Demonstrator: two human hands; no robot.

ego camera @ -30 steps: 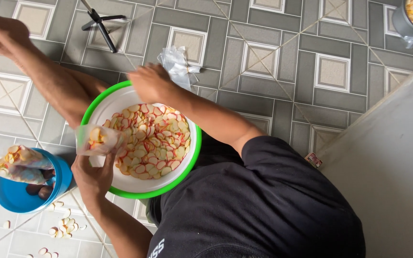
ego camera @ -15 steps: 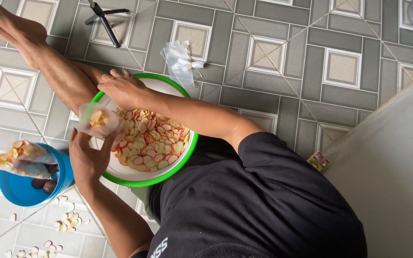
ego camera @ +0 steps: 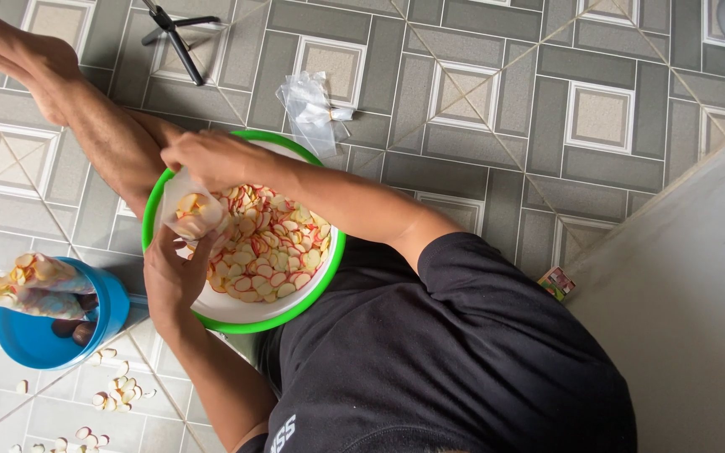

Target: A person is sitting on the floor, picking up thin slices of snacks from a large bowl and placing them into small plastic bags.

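You're pinching a small clear bag [ego camera: 195, 211] open over the green-rimmed bowl [ego camera: 316, 289] of crackers [ego camera: 266, 247] on your lap, left hand [ego camera: 174, 277] gripping its lower side, right hand [ego camera: 211, 158] its mouth, so spills are dropping back in.

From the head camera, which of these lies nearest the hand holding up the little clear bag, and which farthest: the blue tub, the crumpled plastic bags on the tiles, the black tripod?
Measured from the left hand, low over the green-rimmed bowl:
1. Blue tub, beside it on the floor, filled packets on top.
2. Crumpled plastic bags, past the bowl's far rim.
3. Black tripod, at the picture's top edge.
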